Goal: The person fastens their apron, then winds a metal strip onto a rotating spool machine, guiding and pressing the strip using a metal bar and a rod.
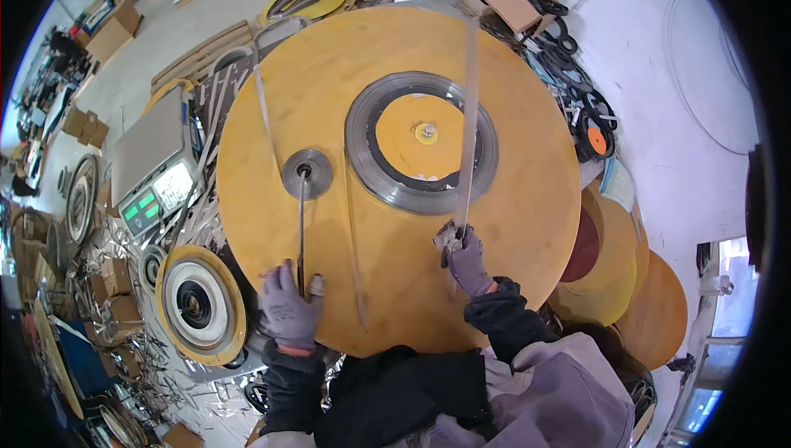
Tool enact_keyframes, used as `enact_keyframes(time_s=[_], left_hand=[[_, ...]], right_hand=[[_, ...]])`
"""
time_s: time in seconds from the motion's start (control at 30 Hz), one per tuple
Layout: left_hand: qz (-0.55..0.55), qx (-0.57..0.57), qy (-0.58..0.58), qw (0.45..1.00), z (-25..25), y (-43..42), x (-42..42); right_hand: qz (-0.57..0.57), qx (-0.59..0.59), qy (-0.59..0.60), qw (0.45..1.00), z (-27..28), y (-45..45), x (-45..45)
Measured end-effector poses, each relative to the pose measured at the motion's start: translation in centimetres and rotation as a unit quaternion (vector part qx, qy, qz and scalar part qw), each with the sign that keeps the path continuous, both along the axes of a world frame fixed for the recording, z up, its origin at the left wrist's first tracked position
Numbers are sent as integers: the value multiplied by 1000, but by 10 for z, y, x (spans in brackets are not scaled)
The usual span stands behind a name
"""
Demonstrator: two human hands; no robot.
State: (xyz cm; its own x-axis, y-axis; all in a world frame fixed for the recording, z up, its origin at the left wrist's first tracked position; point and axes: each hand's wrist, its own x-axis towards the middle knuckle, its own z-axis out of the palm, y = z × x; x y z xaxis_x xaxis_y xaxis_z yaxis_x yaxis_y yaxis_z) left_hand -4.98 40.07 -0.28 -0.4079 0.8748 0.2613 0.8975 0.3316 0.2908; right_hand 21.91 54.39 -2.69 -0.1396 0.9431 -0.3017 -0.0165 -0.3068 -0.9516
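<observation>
right hand: a grey-gloved hand [468,264] is closed on the lower end of a pale strip [470,110], with a small crumpled grey piece [447,238] at the fingertips.
left hand: a grey-gloved hand [288,309] is placed at the near left edge of the surface, thumb and fingers apart around the near end of a dark rod [301,229]; whether the rod is gripped cannot be told.
pale strip: it is stretched from the right hand across the right part of the wide coil [362,139], up to the far edge of the surface.
dark rod: its far end is met by the hub of the small grey disc [322,174], just left of the wide coil.
surface: a round yellow top [535,143], by whose near edge the person's body is closely faced.
open room: bare yellow is shown right of the wide coil and between the hands, where a thin strip [354,254] is laid.
left edge: it is bordered by a scale [147,168] with a lit display and by a ringed spool [198,304].
right edge: it is bordered by round boards [659,308], partly overlapped, and, farther up, by piled black rings [568,81].
</observation>
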Motion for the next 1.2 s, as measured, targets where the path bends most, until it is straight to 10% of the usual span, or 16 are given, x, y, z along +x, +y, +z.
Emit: enact_keyframes(time_s=[0.17, 0.23, 0.3, 0.37, 0.5, 0.57, 0.83, 1.2], left_hand=[[-18, -124, -94, 988, -13, 68, 57], [34, -165, -84, 982, -24, 100, 54], [37, -235, -127, 963, -33, 115, 44], [30, -219, -81, 972, -46, 121, 42], [-20, -201, -73, 977, -58, 125, 39], [-37, -192, -59, 979, -58, 123, 37], [-81, -208, -56, 973, -47, 81, 41], [-87, -233, -92, 964, -48, 77, 54]], right_hand=[[-39, 74, 21, 996, -67, -2, -13], [-152, 57, 217, 963, -75, -1, -5], [-162, 99, 100, 977, -85, 5, 20], [-294, 188, 257, 901, -84, 31, 32], [-368, 191, 85, 906, -89, 78, 19], [-395, 207, 353, 823, -104, 97, 12], [-386, 223, 126, 886, -82, 169, 47], [-435, 137, 259, 852, -90, 111, 1]])
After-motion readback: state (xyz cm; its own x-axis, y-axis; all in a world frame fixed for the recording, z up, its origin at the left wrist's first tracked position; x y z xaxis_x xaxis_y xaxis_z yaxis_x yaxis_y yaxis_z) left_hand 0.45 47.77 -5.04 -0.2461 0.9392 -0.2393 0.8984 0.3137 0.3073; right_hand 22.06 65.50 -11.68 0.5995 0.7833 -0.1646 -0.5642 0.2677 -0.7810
